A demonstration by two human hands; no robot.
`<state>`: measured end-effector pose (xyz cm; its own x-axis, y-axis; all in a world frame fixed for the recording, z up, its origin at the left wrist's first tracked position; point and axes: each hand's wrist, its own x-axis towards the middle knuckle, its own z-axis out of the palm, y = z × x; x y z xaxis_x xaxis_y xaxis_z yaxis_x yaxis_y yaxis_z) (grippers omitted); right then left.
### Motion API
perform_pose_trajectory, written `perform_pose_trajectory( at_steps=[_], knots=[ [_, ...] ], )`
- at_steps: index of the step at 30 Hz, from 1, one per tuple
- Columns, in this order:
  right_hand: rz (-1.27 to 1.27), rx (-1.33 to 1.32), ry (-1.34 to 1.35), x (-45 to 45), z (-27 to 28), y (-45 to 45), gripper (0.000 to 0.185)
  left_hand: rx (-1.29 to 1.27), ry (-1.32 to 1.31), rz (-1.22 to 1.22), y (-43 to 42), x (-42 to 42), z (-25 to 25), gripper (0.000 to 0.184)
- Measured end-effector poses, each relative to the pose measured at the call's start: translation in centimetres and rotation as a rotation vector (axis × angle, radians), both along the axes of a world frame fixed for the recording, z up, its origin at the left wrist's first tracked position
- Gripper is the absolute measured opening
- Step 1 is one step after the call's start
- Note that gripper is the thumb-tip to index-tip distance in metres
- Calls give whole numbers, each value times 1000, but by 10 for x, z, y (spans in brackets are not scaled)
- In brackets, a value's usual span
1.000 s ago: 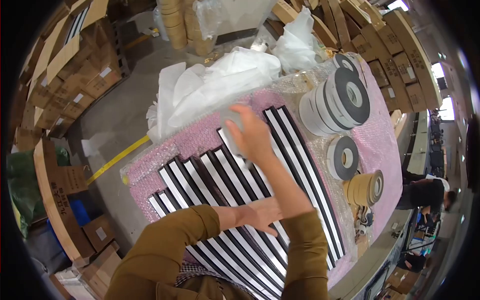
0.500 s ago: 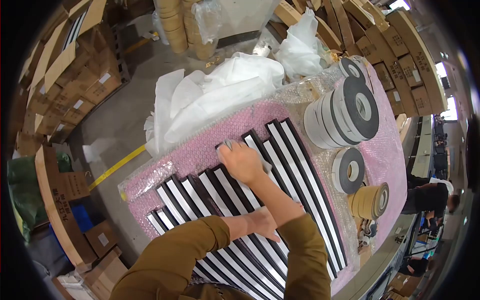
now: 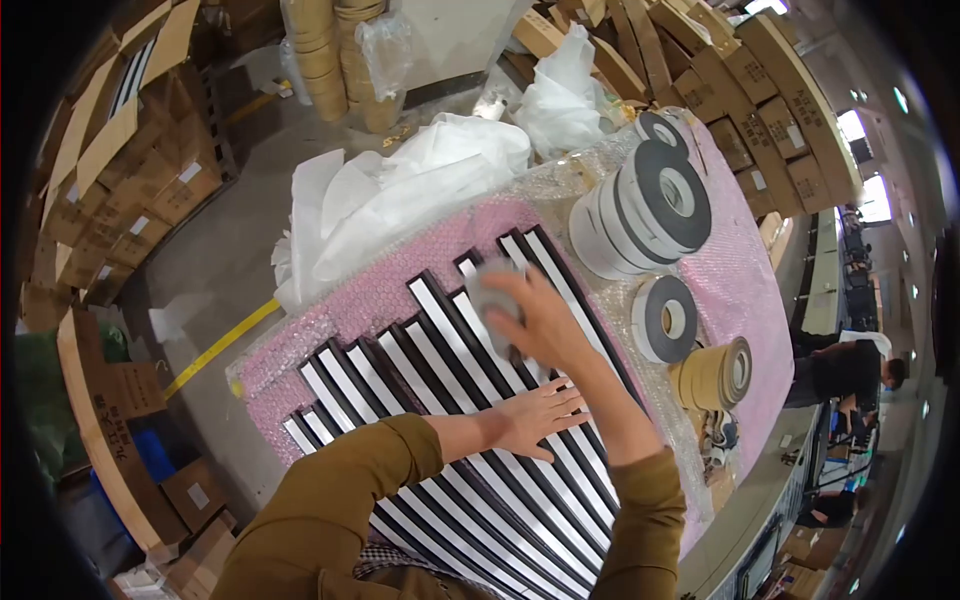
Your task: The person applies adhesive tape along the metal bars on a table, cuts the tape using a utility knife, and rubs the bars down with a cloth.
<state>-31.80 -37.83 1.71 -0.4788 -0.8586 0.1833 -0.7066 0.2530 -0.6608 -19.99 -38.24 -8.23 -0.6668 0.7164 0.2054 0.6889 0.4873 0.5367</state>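
Observation:
Long black-and-white strips [image 3: 430, 352] lie side by side at a slant on pink bubble wrap [image 3: 290, 361]. My left hand [image 3: 535, 415] rests flat across several of them, fingers spread. Beyond it, my right hand [image 3: 545, 315] is curled over a grey cloth [image 3: 492, 297] on the upper part of the strips. The cloth is smeared by motion, and my hand hides part of it. My forearms cover the middle of some strips.
Rolls of grey-and-white tape [image 3: 640, 215] stand stacked right of the strips, near another tape roll [image 3: 662, 318] and a tan roll [image 3: 712, 375]. White foam sheeting [image 3: 420, 180] is heaped behind. Cardboard boxes [image 3: 150, 185] stand left; a person [image 3: 845, 375] is at far right.
My right hand has moved right with the cloth, onto strips farther along. My left hand has shifted slightly up and its fingers have spread. The view has shifted a little.

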Motion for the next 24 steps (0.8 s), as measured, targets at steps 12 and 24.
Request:
perform_pose_trajectory(
  at_steps=[12,24],
  knots=[
    [18,91,369,-1,-103,-29,24,227,-93,37,16,-17,-37,92],
    [-284,-123,106,-19,-41,-58,55,238,-165,10,15,-18,-21,80]
  ],
)
